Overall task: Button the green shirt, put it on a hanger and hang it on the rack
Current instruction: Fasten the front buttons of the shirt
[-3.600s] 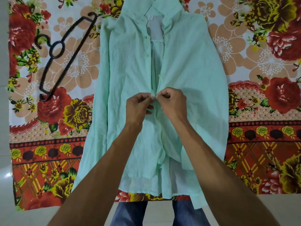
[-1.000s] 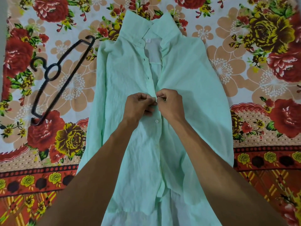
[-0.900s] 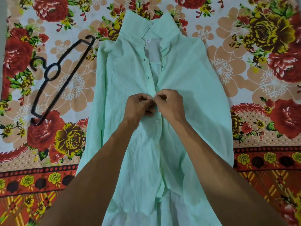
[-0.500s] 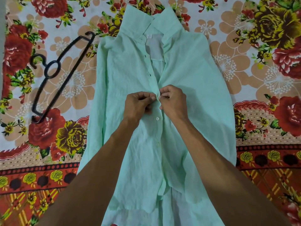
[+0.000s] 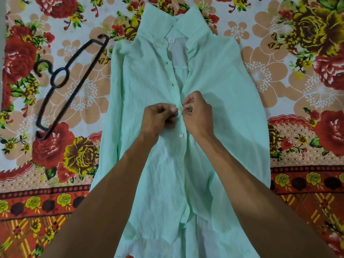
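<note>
The pale green shirt [image 5: 141, 75] lies flat on its back, collar at the top. My left hand [image 5: 158, 118] pinches the left front edge at mid-chest. My right hand [image 5: 198, 113] pinches the right front edge against it, fingertips nearly touching. A white button [image 5: 180, 135] just below my hands is fastened, and the front is closed further down. Above my hands the front lies apart, showing dark buttonholes and the inside back. A black plastic hanger [image 5: 74, 84] lies to the left of the shirt.
A bedsheet [image 5: 297, 90] with red and yellow flowers covers the surface under the shirt. A strip of pale floor [image 5: 1, 53] shows at the far left edge. No rack is in view.
Both hands have moved one button higher up the front since the earliest frame; a fastened button now shows below them. In the last second they have only shifted slightly at that spot.
</note>
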